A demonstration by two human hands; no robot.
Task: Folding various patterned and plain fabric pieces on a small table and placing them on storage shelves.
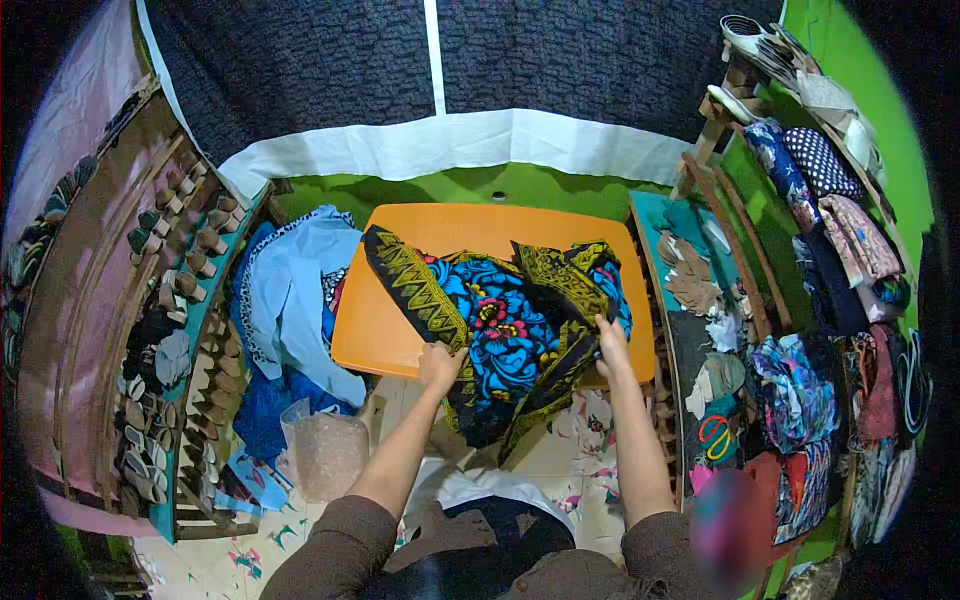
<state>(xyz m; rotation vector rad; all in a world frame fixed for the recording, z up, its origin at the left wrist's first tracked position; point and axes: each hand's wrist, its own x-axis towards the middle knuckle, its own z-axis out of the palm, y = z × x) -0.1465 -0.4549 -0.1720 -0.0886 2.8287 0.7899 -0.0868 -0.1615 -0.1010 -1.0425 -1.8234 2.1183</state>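
A patterned cloth [497,330], blue with red flowers and a black-and-yellow border, lies bunched over an orange table [385,320] and hangs past its near edge. My left hand [440,368] grips the cloth's left border near that edge, fingers closed. On the other side my right hand [612,345] has its fingers closed on the cloth's right border. Between the hands the cloth sags in loose folds. Its far left corner stretches toward the table's back left.
Left of the table are a pile of light blue cloth [300,290] and a clear plastic bag [325,450]. Wooden racks with shoes [150,470] line the left. At right, a shelf holds folded fabrics [795,390] and yellow-and-red-handled scissors [715,437]. Scraps [245,562] litter the floor.
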